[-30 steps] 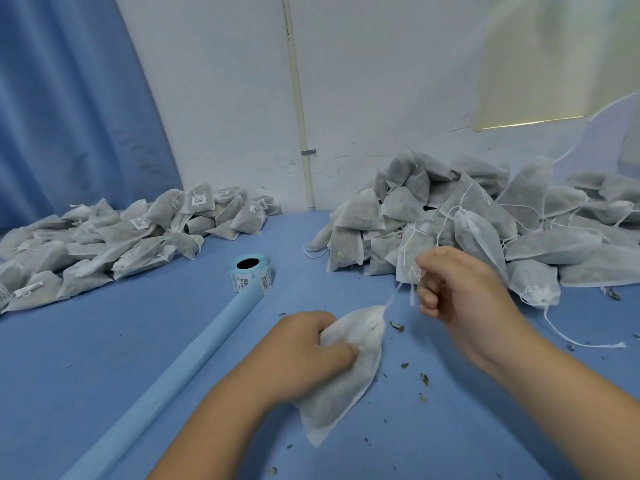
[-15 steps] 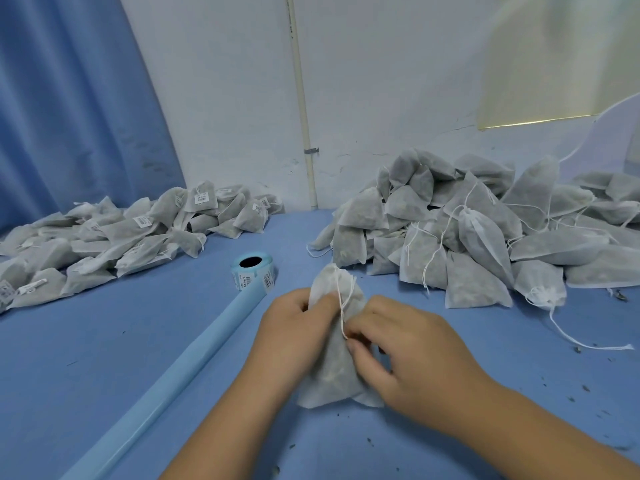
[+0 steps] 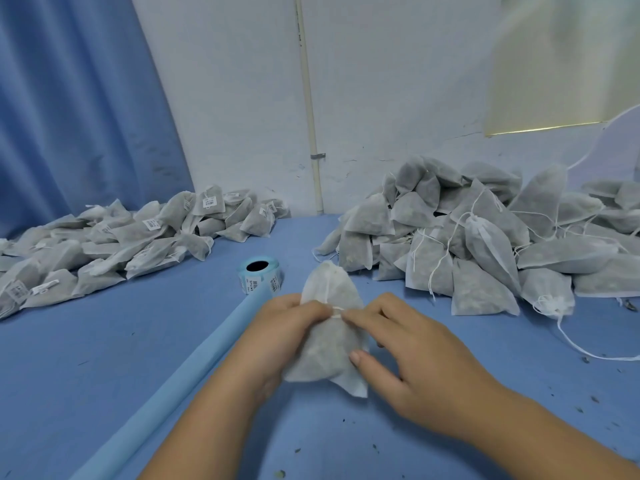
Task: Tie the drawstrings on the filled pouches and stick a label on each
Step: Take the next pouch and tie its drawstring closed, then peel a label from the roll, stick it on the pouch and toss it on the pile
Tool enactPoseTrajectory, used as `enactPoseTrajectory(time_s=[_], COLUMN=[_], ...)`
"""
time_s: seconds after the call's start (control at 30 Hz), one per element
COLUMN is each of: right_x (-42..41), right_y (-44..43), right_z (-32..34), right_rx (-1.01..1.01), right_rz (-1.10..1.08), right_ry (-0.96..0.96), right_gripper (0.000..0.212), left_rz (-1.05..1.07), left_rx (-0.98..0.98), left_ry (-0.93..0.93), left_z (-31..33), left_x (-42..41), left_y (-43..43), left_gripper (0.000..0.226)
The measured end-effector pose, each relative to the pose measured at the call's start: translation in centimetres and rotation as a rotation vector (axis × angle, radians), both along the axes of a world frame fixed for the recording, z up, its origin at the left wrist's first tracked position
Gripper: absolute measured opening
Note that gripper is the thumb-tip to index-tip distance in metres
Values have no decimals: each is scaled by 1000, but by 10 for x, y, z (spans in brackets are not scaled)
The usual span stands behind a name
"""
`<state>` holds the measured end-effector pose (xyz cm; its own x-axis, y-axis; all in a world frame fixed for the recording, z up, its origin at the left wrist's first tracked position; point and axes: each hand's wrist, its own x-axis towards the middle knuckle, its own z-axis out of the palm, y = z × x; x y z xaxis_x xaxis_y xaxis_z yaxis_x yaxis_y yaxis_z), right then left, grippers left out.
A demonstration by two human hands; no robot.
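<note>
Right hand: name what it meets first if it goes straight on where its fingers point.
The pouch: the right hand points left and pinches its drawstring. Just beyond, likely the left hand.

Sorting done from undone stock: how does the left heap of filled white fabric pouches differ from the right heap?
The left heap of filled white fabric pouches bears white labels; the right heap shows none. The left heap lies low and spread; the right heap is stacked higher. Loose drawstrings trail from the right heap, hardly any from the left. Both sit on the blue table.
</note>
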<state>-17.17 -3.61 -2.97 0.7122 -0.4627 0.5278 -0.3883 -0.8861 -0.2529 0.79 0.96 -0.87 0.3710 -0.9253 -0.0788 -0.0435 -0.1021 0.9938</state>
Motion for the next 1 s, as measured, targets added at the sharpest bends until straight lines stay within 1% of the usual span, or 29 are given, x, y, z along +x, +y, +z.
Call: enactPoseTrajectory(time_s=[0.07,0.17,0.3,0.37,0.43,0.47,0.5,0.6,0.67,0.77,0.87,0.93,1.0], right_x=[1,4,14,23,34,40,46,69,86,114,144,166,189], right_y=[1,2,7,8,4,1,-4,-28,-48,-79,-103,-113,-117], right_z=[-3,-9,-19,-21,-24,-24,-24,-23,-17,-3,15,29,39], right_rx=[10,43,110,151,189,213,237,279,297,279,229,209,181], right_rz=[19,46,75,78,60,51,42,-11,-60,-103,-111,-104,-100], right_ry=[12,30,56,68,65,56,45,26,33,110,217,255,273], right_gripper=[47,41,36,34,34,34,33,33,33,36,37,35,33], left_rz=[94,248,358,378,392,397,405,442,422,412,398,392,396], left_rx=[-26,-94,-149,-144,-121,-103,-82,6,53,129,207,230,241], left_ry=[116,394,747,822,803,764,702,424,324,239,95,55,43], left_z=[7,15,12,8,6,5,4,-1,-3,-6,-10,-13,-14], left_x=[14,43,81,94,102,104,104,102,100,102,103,105,107], left_y=[1,5,16,21,21,20,18,10,7,5,3,1,-2], left_gripper=[14,9,16,20,20,20,18,6,2,8,22,25,24])
